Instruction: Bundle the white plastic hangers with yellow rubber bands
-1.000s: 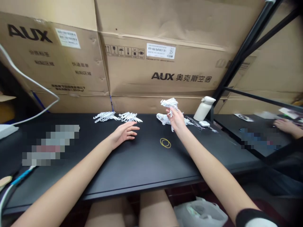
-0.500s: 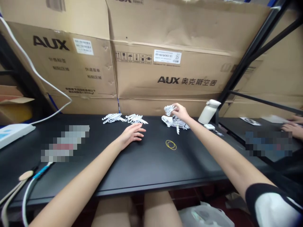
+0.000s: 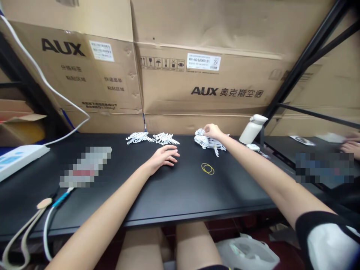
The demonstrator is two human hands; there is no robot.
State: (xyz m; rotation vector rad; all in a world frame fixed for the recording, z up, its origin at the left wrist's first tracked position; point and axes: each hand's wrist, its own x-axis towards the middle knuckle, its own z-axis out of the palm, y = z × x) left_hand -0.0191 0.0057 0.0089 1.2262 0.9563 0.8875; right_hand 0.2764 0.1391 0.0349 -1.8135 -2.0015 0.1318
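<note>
At the back of the black table, my right hand [image 3: 213, 131] is closed in a pinch on a small bunch of white hooked pieces [image 3: 200, 132] that look like mini hangers. That bunch is at the top left of a larger pile of the same pieces [image 3: 209, 142], partly hidden by my hand. My left hand [image 3: 164, 157] rests on or just over the table, fingers spread, holding nothing. Beyond its fingertips lie two more bunches, a nearer one [image 3: 165, 138] and one further left [image 3: 137, 137]. Yellow rubber bands [image 3: 207, 168] lie between my arms.
A white bottle [image 3: 253, 129] and a small white case [image 3: 253, 147] stand at the right rear. Leftward are a power strip [image 3: 22, 159], a blurred-out object [image 3: 87, 167] with a cable, and a strap [image 3: 26, 228]. Cardboard [image 3: 165, 86] walls the back. Another person's hand [image 3: 351, 144] shows far right.
My right hand has moved slightly left and down, bringing its bunch against the pile. The left hand keeps its open pose. The whole view has shifted a little.
</note>
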